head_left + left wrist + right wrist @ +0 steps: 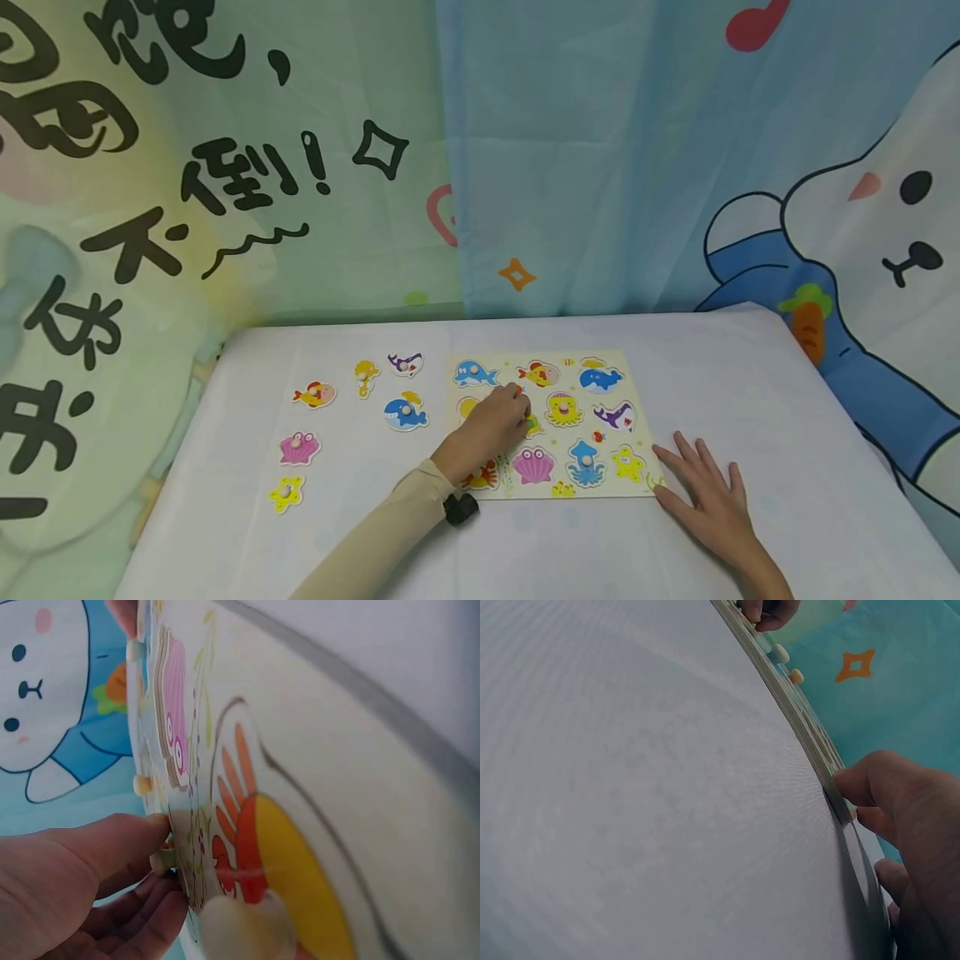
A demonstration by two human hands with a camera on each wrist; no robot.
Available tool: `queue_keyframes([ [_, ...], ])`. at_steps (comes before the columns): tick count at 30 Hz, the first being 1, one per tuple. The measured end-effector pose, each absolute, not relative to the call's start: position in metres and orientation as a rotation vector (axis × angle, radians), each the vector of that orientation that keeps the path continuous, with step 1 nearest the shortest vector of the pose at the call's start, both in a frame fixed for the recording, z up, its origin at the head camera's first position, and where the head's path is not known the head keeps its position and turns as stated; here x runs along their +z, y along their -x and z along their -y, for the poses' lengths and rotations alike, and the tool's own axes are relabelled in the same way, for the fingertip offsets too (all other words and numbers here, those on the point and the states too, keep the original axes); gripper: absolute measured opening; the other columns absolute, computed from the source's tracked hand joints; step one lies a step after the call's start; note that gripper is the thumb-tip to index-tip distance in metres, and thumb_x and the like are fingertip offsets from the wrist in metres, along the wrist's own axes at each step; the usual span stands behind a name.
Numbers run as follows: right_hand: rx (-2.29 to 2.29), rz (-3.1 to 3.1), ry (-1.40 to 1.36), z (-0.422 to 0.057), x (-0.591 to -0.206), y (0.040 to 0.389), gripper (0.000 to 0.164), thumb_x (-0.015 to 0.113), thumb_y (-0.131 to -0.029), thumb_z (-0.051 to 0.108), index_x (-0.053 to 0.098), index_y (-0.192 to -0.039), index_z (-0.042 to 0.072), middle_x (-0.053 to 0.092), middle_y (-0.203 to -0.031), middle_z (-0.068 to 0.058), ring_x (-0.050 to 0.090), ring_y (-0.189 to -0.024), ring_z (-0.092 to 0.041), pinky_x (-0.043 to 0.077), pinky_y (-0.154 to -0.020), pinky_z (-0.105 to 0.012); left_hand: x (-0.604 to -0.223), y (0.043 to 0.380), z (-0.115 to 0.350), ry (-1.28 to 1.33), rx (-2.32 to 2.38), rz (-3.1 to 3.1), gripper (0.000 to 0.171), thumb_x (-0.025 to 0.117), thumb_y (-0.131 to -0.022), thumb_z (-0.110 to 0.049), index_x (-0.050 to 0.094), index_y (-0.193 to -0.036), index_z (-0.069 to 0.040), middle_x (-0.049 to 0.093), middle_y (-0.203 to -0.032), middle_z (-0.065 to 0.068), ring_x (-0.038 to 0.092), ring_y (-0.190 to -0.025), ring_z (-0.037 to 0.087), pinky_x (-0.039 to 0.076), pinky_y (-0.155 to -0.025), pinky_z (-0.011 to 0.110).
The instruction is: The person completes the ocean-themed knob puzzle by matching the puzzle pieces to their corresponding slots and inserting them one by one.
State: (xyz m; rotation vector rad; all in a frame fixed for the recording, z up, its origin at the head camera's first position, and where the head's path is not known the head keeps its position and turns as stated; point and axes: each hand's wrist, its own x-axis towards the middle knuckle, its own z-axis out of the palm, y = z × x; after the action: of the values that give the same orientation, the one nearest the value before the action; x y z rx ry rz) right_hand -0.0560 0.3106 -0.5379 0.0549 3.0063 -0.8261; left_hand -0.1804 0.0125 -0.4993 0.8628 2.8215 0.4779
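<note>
In the head view, a pale yellow sea-animal puzzle board [517, 493] lies on the table. My left hand [491, 429] reaches over its middle, hiding part of it. In the left wrist view, thumb and fingers pinch a small knob [161, 860] on a puzzle piece low against the board; a green and yellow bit [534, 426] shows beside the hand. The crab piece [300, 862] is nearest the left wrist camera. My right hand [708, 504] lies with fingers spread at the board's right edge, its thumb [851, 784] touching the lower corner.
Loose pieces lie left of the board: a fish [315, 395], a seahorse [366, 377], a purple sea animal [406, 365], a whale [406, 412], a pink shell [300, 448] and a starfish [287, 493]. A printed curtain [555, 167] hangs behind the white table [187, 533].
</note>
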Motion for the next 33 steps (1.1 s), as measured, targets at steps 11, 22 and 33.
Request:
queue_keyframes([
  [11,-0.809,-3.012,-0.058,-0.311,-0.540,0.056,0.059,0.060,-0.088,0.046,0.051,-0.137,0.015,0.026,-0.157,-0.023,0.002,-0.149,-0.043,-0.018,-0.109,-0.069,-0.501,0.174,-0.010,-0.847,0.419,-2.842,0.025,0.066,-0.092,-0.026,0.066,-0.112,-0.010,0.058,-0.106,0.002,0.047,-0.088,0.012,0.046,-0.076,0.019],
  [22,-0.831,-3.019,-0.051,-0.310,-0.538,0.056,0.057,0.060,-0.089,0.043,0.052,-0.136,0.013,0.027,-0.155,-0.025,0.003,-0.149,-0.043,-0.017,-0.109,-0.069,-0.496,0.160,0.014,-0.833,0.629,-2.816,0.042,0.066,-0.092,-0.026,0.057,-0.132,-0.015,0.057,-0.118,0.002,0.050,-0.098,0.012,0.051,-0.086,0.020],
  [33,-0.833,-3.019,-0.050,-0.310,-0.539,0.056,0.057,0.060,-0.089,0.044,0.052,-0.136,0.013,0.027,-0.155,-0.025,0.004,-0.148,-0.044,-0.017,-0.109,-0.069,-0.486,0.131,0.064,-0.793,0.684,-2.959,0.033,0.068,-0.091,-0.023,0.063,-0.122,-0.013,0.061,-0.113,0.002,0.056,-0.099,0.013,0.053,-0.087,0.027],
])
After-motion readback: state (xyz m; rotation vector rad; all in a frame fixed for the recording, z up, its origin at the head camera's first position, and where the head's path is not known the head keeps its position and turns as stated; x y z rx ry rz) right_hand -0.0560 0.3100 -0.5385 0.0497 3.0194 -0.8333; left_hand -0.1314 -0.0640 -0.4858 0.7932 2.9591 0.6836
